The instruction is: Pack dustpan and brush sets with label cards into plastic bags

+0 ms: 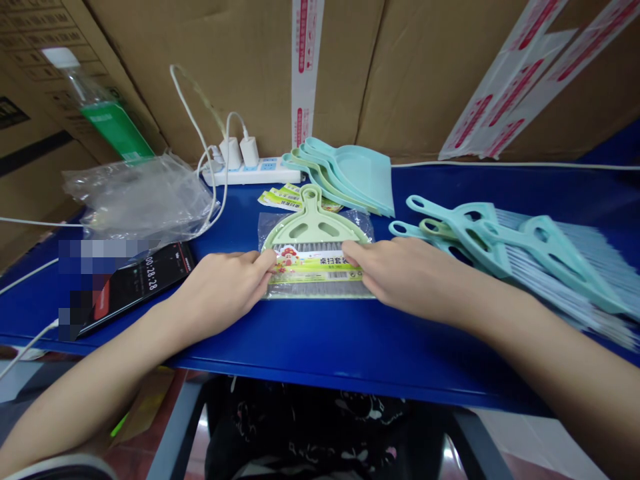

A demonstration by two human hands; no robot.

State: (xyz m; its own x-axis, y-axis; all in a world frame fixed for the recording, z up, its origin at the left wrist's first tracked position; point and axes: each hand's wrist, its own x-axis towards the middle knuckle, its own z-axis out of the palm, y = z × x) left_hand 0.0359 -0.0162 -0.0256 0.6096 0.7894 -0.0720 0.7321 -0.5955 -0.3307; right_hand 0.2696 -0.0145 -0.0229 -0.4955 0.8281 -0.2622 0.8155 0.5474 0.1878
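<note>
A pale green dustpan and brush set (311,230) lies flat on the blue table in a clear plastic bag, its handle pointing away from me. A printed label card (320,265) with a mushroom picture lies across the bristles. My left hand (233,283) is closed on the left edge of the bagged set. On the opposite edge, my right hand (395,273) is closed too, its thumb on the label's right end. The fingers under both edges are hidden.
Stacked dustpans (363,173) and label cards (280,197) lie behind the set. Loose brushes (500,247) are piled at right. Clear bags (145,197), a phone (145,283), a bottle (107,113) and a power strip (260,172) with cables are at left and back. The table edge (320,380) is near me.
</note>
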